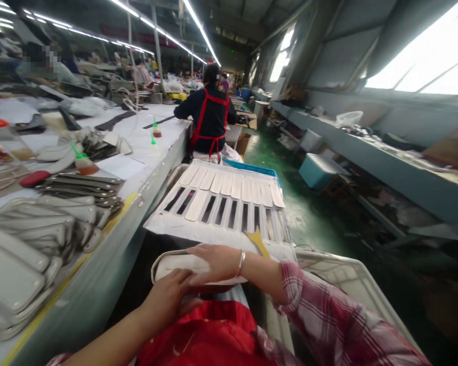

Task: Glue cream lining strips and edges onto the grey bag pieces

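Observation:
A cream, long panel-like piece with a rounded left end [168,265] lies across my lap, just above a red apron [213,335]. My left hand [170,295] grips its near edge, fingers on top and thumb lower down. Stretched over the right part of its upper face is my right hand [213,264], with a bracelet at the wrist; its fingertips come close to the left fingers. Whether the piece is one panel or several stacked is unclear. Beyond my hands, a white slotted board [198,235] carries a row of cream strips [225,184]. A yellow forked piece [257,241] rests at its near edge.
On the left, a long worktable [164,145] holds stacked grey panels [19,264], dark strips [80,188] and a glue bottle [84,163]. A co-worker [211,114] sits ahead, back turned. A pale plastic crate [339,264] stands at right, below a long bench [366,157].

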`<state>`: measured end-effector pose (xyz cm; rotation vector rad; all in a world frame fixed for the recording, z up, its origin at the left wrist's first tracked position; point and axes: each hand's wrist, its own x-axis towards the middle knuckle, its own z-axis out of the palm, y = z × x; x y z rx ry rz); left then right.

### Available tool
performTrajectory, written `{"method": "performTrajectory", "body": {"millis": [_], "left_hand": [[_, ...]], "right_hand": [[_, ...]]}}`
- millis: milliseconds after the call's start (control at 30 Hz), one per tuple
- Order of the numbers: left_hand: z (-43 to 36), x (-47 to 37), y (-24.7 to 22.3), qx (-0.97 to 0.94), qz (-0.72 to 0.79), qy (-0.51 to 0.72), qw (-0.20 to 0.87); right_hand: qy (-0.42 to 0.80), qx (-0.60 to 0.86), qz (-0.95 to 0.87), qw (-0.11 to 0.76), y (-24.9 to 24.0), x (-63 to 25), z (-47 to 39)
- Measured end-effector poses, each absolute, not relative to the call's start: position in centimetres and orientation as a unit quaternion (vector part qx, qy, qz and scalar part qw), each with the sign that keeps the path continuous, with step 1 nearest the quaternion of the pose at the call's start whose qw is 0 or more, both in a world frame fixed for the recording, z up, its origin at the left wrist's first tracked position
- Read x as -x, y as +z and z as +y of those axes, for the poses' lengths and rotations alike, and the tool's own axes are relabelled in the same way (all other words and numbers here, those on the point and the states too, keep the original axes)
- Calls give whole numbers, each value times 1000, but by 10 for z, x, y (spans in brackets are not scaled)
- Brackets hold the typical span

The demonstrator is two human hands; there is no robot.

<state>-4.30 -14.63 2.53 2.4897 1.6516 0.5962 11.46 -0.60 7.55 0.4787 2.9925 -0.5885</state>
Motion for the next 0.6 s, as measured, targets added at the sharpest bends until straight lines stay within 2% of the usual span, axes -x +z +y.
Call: {"method": "performTrajectory", "body": {"millis": [67, 133, 200, 233, 333, 400, 500, 600], "left_hand": [[-148, 47, 17, -823, 534, 186, 40], [-147, 53, 11, -838, 515, 179, 24], [-145, 55, 11, -860, 484, 162, 3], [-144, 55, 13, -869, 471, 151, -5], [-136, 45, 26, -892, 443, 91, 4], [-128, 38, 34, -900, 434, 38, 30], [-112, 33, 40, -905, 418, -3, 78], [-100, 35, 41, -907, 396, 17, 140]], "right_hand": [[-209, -269, 940, -14, 83, -137, 11], [-177, -400, 898, -51, 84, -163, 22], [-172, -457, 871, -56, 80, -189, 25], [-220, -462, 858, -34, 76, -199, 25], [-463, -471, 746, 84, 61, -216, 18], [-570, -477, 656, 135, 52, -218, 13], [-598, -478, 630, 129, 42, -214, 9], [-578, -468, 661, 104, 37, -213, 5]]}}
